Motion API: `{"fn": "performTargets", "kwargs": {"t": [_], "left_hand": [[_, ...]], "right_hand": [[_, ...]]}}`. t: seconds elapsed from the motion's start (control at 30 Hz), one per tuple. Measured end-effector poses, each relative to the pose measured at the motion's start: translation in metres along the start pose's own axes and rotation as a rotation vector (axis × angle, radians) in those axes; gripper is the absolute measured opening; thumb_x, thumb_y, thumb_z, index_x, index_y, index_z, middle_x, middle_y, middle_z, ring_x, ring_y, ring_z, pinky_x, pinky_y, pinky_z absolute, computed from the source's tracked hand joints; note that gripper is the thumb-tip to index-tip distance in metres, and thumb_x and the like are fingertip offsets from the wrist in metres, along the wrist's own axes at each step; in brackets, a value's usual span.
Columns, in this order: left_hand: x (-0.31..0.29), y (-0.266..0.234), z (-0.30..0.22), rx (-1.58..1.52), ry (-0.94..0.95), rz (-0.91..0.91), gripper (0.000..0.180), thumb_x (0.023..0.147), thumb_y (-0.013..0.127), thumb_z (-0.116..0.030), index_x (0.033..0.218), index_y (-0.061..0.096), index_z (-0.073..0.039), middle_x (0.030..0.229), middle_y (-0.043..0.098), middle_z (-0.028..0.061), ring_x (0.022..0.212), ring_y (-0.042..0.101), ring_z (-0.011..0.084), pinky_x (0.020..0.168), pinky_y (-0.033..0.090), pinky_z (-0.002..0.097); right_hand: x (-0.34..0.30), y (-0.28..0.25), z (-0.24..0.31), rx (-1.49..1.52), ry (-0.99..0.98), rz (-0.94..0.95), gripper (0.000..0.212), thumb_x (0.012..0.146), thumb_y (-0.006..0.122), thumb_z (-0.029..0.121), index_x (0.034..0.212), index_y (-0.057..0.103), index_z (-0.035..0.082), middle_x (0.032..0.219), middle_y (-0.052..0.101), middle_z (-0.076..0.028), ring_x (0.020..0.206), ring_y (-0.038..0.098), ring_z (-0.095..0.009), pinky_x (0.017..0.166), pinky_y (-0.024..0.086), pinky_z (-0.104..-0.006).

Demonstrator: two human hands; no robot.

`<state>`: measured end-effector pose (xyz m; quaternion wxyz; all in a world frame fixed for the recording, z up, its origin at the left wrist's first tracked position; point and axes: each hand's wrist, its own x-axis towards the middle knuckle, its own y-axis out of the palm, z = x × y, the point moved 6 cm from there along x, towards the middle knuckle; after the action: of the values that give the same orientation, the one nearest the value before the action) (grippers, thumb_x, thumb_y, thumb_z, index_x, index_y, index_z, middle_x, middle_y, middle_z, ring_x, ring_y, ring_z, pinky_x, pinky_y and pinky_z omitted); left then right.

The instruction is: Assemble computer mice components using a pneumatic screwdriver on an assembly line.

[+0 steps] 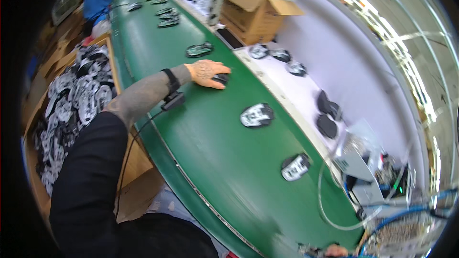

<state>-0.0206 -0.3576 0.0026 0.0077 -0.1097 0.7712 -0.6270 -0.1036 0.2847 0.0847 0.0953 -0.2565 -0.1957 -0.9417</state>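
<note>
On the smooth green belt (pixel 224 157), the loosely curled left hand (pixel 206 73) grasps a rounded mouse (pixel 221 78); I cannot tell the grip of the blurred right hand (pixel 336 250) near the belt's end

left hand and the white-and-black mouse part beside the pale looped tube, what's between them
In the head view, another white-and-black mouse part lies on the green belt, roughly midway between the left hand and that lower part.
</note>
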Motion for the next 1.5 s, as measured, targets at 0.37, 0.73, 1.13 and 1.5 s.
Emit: {"fn": "performTargets", "kwargs": {"t": [0.37, 0.73, 1.13, 1.5], "left_hand": [[0.083, 0.09, -0.33, -0.24, 0.021, -0.003, 0.072, 0.078, 0.058, -0.057, 0.131, 0.044, -0.01, 0.129, 0.043, 0.0227, 0.118, 0.044, 0.0431, 0.095, 0.041, 0.0451], [0.003, 0.078, -0.34, -1.914, -0.146, 0.329, 0.057, 0.085, 0.056, -0.032, 0.136, 0.038, -0.011, 0.106, 0.054, 0.0126, 0.087, 0.059, 0.0217, 0.075, 0.053, 0.0362], [-0.018, 0.095, -0.336, -2.537, -0.286, 0.53, 0.051, 0.096, 0.033, -0.05, 0.115, 0.052, -0.006, 0.105, 0.06, 0.0138, 0.079, 0.064, 0.025, 0.069, 0.055, 0.0339], [-0.026, 0.101, -0.346, -2.457, -0.362, 0.538, 0.049, 0.093, 0.044, -0.049, 0.108, 0.054, -0.003, 0.092, 0.059, 0.0105, 0.075, 0.063, 0.021, 0.067, 0.058, 0.0369]], "right_hand": [[0.047, 0.096, 0.077, -0.199, -0.096, -0.01, 0.045, 0.091, 0.052, 0.01, 0.13, 0.033, -0.002, 0.079, 0.051, -0.007, 0.069, 0.05, -0.014, 0.064, 0.044, -0.0254], [0.071, 0.117, 0.064, 0.112, -0.25, -0.099, 0.047, 0.093, 0.042, 0.054, 0.104, 0.052, 0.009, 0.059, 0.047, 0.002, 0.046, 0.041, -0.008, 0.048, 0.034, -0.0226], [0.071, 0.15, 0.051, 0.344, -0.303, 0.243, 0.052, 0.093, 0.041, 0.053, 0.108, 0.049, 0.003, 0.065, 0.045, -0.004, 0.05, 0.045, -0.013, 0.054, 0.04, -0.0296], [0.067, 0.159, 0.054, 0.346, -0.309, 0.336, 0.057, 0.093, 0.037, 0.055, 0.11, 0.046, 0.002, 0.068, 0.045, -0.004, 0.052, 0.043, -0.014, 0.055, 0.038, -0.031]]}}
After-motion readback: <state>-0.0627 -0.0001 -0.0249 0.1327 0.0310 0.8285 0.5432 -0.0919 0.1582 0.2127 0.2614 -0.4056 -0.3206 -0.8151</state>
